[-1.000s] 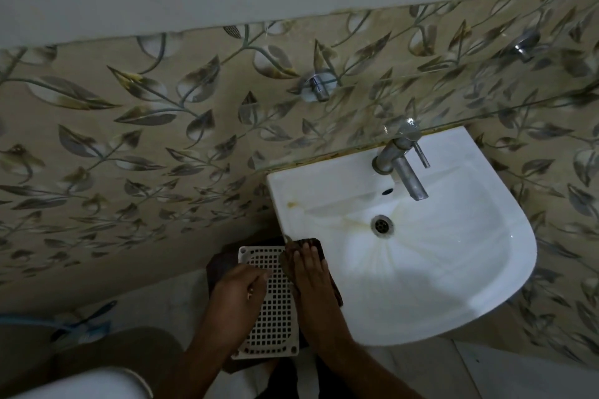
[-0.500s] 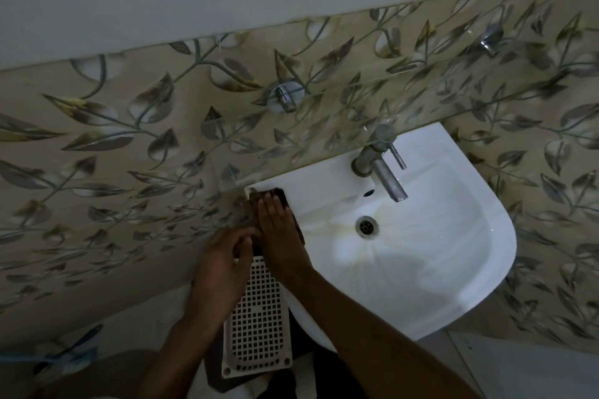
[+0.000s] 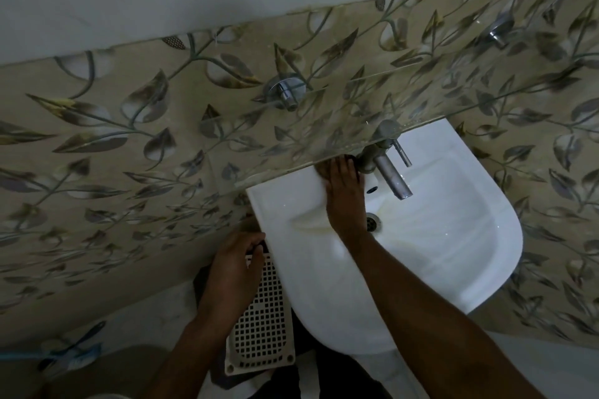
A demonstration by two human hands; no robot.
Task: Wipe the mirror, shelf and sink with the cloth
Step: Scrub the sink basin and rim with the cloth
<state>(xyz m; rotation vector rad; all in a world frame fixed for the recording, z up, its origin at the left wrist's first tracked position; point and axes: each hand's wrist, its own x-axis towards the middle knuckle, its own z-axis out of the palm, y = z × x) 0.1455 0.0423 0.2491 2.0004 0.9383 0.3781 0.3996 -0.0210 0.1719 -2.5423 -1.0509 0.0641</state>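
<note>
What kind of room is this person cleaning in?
Most likely a bathroom: a white wall-hung sink with a metal tap, leaf-patterned wall tiles, and a glass shelf fixed above the basin.

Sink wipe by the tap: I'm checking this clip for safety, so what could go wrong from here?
The right hand presses the cloth on the sink ledge, close beside the tap, so knuckles may knock it. The glass shelf edge hangs just above. The left hand grips a white grille, which could slip.
</note>
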